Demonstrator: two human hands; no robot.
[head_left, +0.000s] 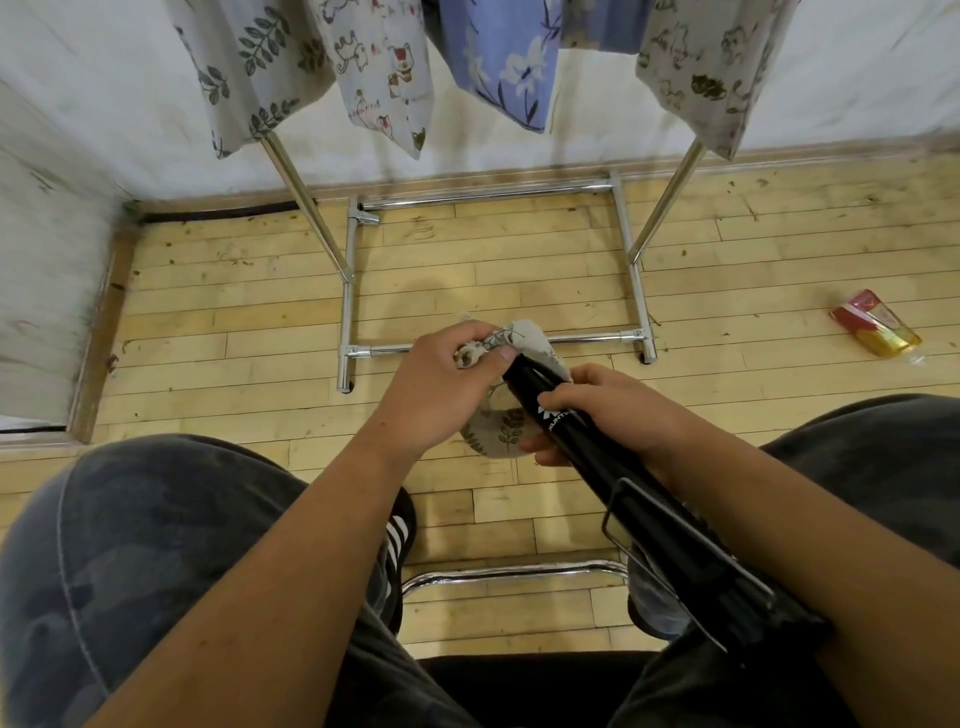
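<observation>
A long black tube-shaped object with white lettering and a wire bracket lies slanted across my lap, its far end pointing up and left. My right hand grips it just below that end. A beige cloth printed with dark leaves wraps around the tip. My left hand pinches a bunched part of the cloth against the tip with thumb and curled fingers. Part of the cloth hangs below, between both hands.
I sit on a chrome-framed seat above a wooden floor. A chrome clothes rack stands ahead, with several patterned cloths hanging from it. A red and gold packet lies on the floor at right. White walls close the left and back.
</observation>
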